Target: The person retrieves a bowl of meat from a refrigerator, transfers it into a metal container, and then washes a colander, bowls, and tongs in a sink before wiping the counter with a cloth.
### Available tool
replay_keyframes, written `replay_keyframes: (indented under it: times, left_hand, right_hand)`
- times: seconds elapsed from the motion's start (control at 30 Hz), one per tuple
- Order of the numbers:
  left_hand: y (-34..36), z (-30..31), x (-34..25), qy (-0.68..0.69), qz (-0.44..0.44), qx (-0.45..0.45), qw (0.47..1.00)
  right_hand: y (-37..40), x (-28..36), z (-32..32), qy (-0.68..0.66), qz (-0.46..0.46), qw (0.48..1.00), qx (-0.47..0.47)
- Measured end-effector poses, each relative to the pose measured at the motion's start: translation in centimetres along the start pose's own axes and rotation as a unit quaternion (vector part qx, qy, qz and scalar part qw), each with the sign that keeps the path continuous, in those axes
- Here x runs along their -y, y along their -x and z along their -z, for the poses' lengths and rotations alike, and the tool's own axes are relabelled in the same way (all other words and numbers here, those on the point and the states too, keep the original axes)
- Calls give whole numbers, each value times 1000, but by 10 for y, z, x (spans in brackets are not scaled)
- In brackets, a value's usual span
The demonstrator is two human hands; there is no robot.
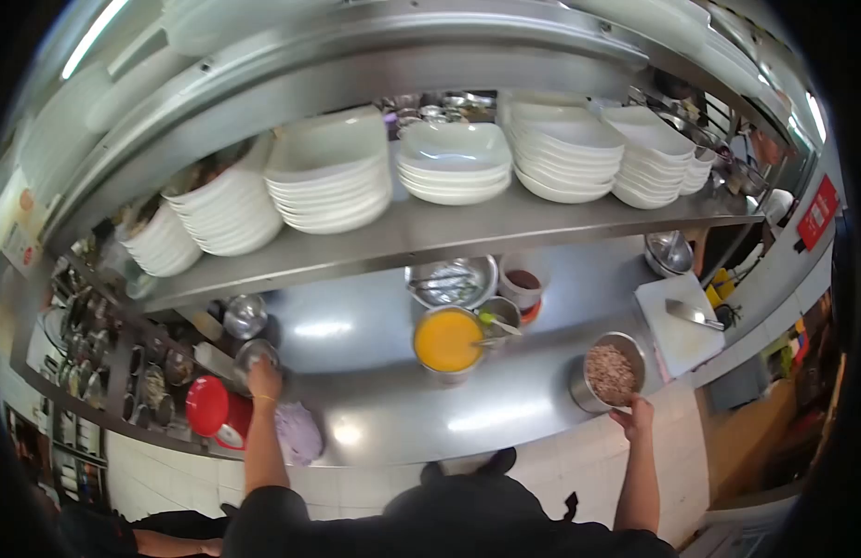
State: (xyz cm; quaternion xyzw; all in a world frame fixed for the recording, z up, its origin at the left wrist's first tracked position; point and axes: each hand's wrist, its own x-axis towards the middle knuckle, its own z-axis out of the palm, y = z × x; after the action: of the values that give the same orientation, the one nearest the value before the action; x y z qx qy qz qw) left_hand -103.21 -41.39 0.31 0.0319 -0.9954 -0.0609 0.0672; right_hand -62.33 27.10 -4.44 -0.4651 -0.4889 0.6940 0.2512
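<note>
One steel pot [582, 396] of brown mince [610, 372], rim gripped by right hand [633, 417] fingers; left hand [263, 380] fingers unclear.

The grey steel counter [393, 409] carries a silver pot [581, 395] of speckled pink-brown mince [611, 370] at four o'clock and plain orange-yellow liquid [446, 340] near the centre. At eight o'clock sit a glossy red lid [207, 406] and a pale purple cloth [298, 432], with a white board [677, 352] at three o'clock. Plain white bowls [330, 172] fill the twelve o'clock shelf.
</note>
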Motion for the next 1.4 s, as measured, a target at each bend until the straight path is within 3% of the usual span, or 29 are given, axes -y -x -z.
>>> replay_keyframes:
  times: [0.07, 0.1, 0.13, 0.17, 0.23, 0.27, 0.3, 0.33, 0.37, 0.43, 0.5, 0.57, 0.63, 0.7, 0.73, 0.77, 0.83, 0.87, 0.9, 0.97, 1.07, 1.27, 1.3, 1.37, 1.4]
  left_hand:
    - [-24, -59, 55, -52, -152, -163, 973]
    - [-14, -36, 39, 65, -33, -169, 983]
    - [-13, -27, 34, 194, 35, -205, 959]
    - [0, 5, 15, 257, 74, -218, 939]
    - [14, 20, 3, 480, 171, -232, 828]
    - [20, 14, 2, 478, 178, -236, 827]
    - [26, 6, 2, 659, 174, -230, 695]
    - [34, -1, 2, 806, 158, -216, 528]
    - [46, -3, -2, 803, 162, -227, 527]
    - [72, -3, -16, 916, 120, -101, 368]
    - [95, -17, -30, 927, 180, -61, 324]
    - [115, -27, -47, 898, 302, -12, 319]
    - [147, -46, -56, 904, 174, 5, 391]
    - [170, -24, -92, 847, 176, 61, 497]
    - [184, 3, -124, 771, 141, 129, 607]
    - [197, 26, -153, 680, 91, 187, 703]
    - [217, 34, -198, 492, -57, 379, 782]
    - [230, 47, -238, 372, -165, 392, 825]
    - [240, 47, -278, 334, -258, 353, 835]
    - [264, 31, -352, 266, -415, 308, 814]
    - [300, 1, -464, 263, -490, 198, 807]
    - [331, -50, -557, 132, -510, 86, 846]
    - [339, -52, -565, 128, -510, 44, 849]
    - [343, -54, -580, 127, -500, 52, 855]
    - [350, -55, -584, 122, -487, 56, 863]
  right_hand:
    - [13, 3, -27, 28, -39, 999, 12]
    - [14, -5, -33, 62, -71, 995, 9]
    - [11, -13, -36, 40, -131, 990, 23]
    - [6, -18, -34, 23, -189, 981, 28]
    - [-3, -29, -32, -7, -224, 972, 66]
    - [-9, -33, -31, -42, -262, 960, 91]
    - [-6, -30, -37, -36, -262, 959, 98]
    - [-1, -29, -44, -27, -256, 962, 90]
    - [0, -27, -51, -16, -251, 964, 84]
    - [-18, -34, -49, -42, -277, 955, 95]
    - [-17, -31, -51, -71, -306, 945, 93]
    - [-2, -12, -63, -132, -262, 952, 90]
    - [-17, -17, -51, -219, -265, 932, 117]
    - [-18, -8, -42, -252, -301, 906, 157]
    - [-13, 3, -43, -204, -277, 924, 166]
    - [-22, 6, -38, -215, -314, 909, 168]
    - [-44, 3, -25, -197, -335, 901, 192]
    - [-50, 10, -18, -172, -333, 906, 196]
    - [-58, 13, -22, -146, -333, 908, 207]
    - [-56, 32, -20, -120, -242, 937, 223]
    - [-90, 41, -5, -113, -299, 933, 167]
    - [-72, 124, 76, -103, -211, 932, 274]
    - [-80, 124, 78, -100, -211, 934, 270]
    - [-109, 114, 58, -161, -215, 950, 156]
    - [-128, 124, 47, -138, -265, 936, 189]
